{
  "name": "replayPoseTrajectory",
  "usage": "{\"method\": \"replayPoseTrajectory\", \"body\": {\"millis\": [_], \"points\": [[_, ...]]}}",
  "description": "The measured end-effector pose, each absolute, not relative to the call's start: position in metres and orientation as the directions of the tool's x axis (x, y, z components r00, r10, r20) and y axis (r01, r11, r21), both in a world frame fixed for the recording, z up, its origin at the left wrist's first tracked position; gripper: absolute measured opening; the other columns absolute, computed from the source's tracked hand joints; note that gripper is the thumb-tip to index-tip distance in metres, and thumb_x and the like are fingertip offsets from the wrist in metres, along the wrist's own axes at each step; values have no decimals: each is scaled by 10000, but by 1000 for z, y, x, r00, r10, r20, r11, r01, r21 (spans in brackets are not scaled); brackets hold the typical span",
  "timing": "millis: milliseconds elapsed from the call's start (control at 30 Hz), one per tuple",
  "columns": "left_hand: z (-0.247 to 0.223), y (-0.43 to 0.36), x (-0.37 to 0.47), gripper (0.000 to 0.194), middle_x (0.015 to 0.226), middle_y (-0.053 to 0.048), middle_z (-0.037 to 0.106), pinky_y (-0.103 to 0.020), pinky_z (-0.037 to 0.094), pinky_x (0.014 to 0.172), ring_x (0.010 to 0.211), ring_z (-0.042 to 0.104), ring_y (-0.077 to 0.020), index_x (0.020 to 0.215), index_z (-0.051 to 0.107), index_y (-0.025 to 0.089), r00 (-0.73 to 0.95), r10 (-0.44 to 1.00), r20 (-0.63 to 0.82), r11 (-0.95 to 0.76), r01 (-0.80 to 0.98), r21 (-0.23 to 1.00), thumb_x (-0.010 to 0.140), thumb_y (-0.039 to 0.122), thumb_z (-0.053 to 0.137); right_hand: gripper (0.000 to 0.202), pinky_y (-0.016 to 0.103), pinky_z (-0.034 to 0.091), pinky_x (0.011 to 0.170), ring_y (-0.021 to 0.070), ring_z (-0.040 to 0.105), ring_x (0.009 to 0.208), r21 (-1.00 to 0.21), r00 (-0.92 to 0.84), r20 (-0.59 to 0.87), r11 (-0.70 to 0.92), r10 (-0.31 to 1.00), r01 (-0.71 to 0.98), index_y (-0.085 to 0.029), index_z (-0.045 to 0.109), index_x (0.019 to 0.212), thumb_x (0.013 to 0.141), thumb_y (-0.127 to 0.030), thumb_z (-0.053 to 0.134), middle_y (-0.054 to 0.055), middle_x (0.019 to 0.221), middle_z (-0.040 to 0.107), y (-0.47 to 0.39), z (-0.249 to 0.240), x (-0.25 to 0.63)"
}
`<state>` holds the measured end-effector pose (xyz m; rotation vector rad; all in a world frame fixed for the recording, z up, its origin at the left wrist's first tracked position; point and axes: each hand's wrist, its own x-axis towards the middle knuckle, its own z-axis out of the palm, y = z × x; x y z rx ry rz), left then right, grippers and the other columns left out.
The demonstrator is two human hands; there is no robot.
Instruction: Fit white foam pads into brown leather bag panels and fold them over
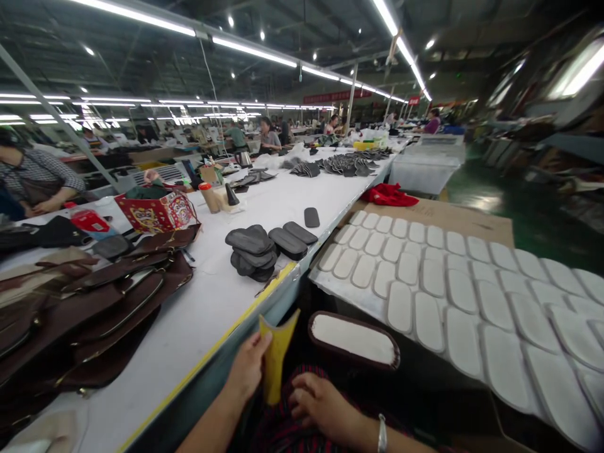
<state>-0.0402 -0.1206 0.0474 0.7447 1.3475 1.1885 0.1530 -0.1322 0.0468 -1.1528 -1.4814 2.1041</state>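
My left hand (248,368) pinches a yellow curved piece (278,352) by its left edge, above my lap. Just right of that piece is my right hand (317,402), its fingers curled; whether they hold anything is hidden. A dark brown oval piece with a white face (353,340) lies beyond my right hand, between the white table and the board on the right. On the table's near right part sit a pile of dark oval pads (252,251) and a smaller stack of similar pads (290,240), with one single pad (312,218) behind.
Rows of white oval pieces (448,283) cover the board at right. Brown leather bags (108,308) lie on the left of the white table (207,302), near a red patterned box (158,212). A person in a checked sleeve (42,173) sits at far left.
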Motion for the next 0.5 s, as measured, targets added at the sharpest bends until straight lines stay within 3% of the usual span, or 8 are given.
{"method": "replayPoseTrajectory", "body": {"millis": [33, 100, 133, 267, 367, 400, 433, 500], "points": [[53, -109, -64, 516, 883, -44, 669, -283, 467, 661, 750, 610, -197, 1082, 556, 166, -325, 908, -264, 238, -119, 964, 721, 534, 557, 314, 261, 475, 582, 189, 627, 756, -923, -612, -384, -311, 691, 228, -155, 539, 983, 795, -403, 489, 54, 810, 617, -130, 48, 157], [63, -85, -118, 514, 845, -39, 658, -281, 461, 662, 742, 595, -194, 1056, 555, 152, -582, 810, -66, 262, 259, 930, 735, 549, 499, 297, 278, 480, 626, 170, 612, 725, -957, -556, -250, -115, 793, 266, -179, 545, 1033, 834, -376, 447, 41, 802, 618, -122, 52, 173], [68, -75, -144, 481, 838, -34, 653, -290, 459, 681, 758, 590, -197, 1052, 557, 165, -615, 787, 36, 347, 490, 800, 755, 531, 464, 294, 294, 481, 675, 169, 605, 739, -956, -490, -178, -32, 853, 291, -187, 547, 1043, 848, -373, 430, 44, 823, 621, -117, 54, 184], [71, -55, -203, 449, 1034, -143, 606, -467, 373, 867, 1012, 509, -337, 1044, 578, 134, -617, 778, 120, 441, 672, 595, 651, 348, 614, 297, 359, 406, 896, 212, 541, 972, -848, -51, 164, 167, 985, 503, -187, 545, 1042, 849, -381, 432, 99, 1030, 592, -89, 49, 245], [56, -55, -181, 486, 1316, -177, 421, -566, 210, 988, 1228, 311, -384, 1149, 529, 148, -539, 800, 266, 405, 810, 424, 686, 285, 587, 402, 404, 373, 946, 234, 528, 996, -824, 259, 202, 21, 945, 566, -166, 509, 1100, 813, -440, 446, 120, 1096, 564, -71, 30, 289], [48, -56, -162, 477, 1363, -153, 374, -551, 167, 1024, 1265, 267, -361, 1173, 514, 164, -507, 815, 281, 357, 821, 446, 716, 289, 565, 446, 415, 367, 960, 240, 528, 1012, -850, 327, 128, -67, 936, 523, -161, 497, 1122, 800, -465, 447, 124, 1124, 557, -67, 22, 299], [39, -56, -138, 452, 1373, -132, 372, -508, 151, 1056, 1281, 262, -326, 1177, 514, 172, -475, 840, 262, 278, 792, 544, 747, 308, 546, 479, 419, 365, 971, 245, 523, 1041, -881, 356, 26, -147, 934, 450, -159, 493, 1137, 795, -489, 438, 124, 1156, 549, -64, 15, 306], [22, -55, -83, 409, 1294, -93, 482, -431, 200, 1073, 1245, 351, -276, 1120, 563, 198, -365, 929, 63, 143, 511, 848, 754, 381, 557, 505, 400, 370, 989, 244, 491, 1121, -925, 303, -181, -266, 936, 271, -165, 514, 1143, 800, -520, 406, 105, 1220, 533, -62, 2, 311]]}}
